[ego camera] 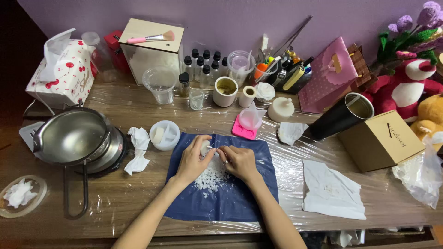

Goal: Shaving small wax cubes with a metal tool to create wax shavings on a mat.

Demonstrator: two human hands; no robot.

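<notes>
My left hand (193,159) and my right hand (239,162) meet over a dark blue mat (240,203) on the plastic-covered wooden table. The left hand's fingers close around a small white lump (205,146). The right hand's fingertips pinch at that lump from the right, with a thin pale tool barely visible between them. A pile of white flakes (211,177) lies on the mat under and between both hands.
A steel pot (74,136) with a long handle sits on a small hotplate at left, crumpled tissue (138,150) beside it. A white round mould (165,135), a pink silicone cup (249,121), a tipped black tumbler (340,117), a cardboard box (380,140) and white cloths (332,190) surround the mat.
</notes>
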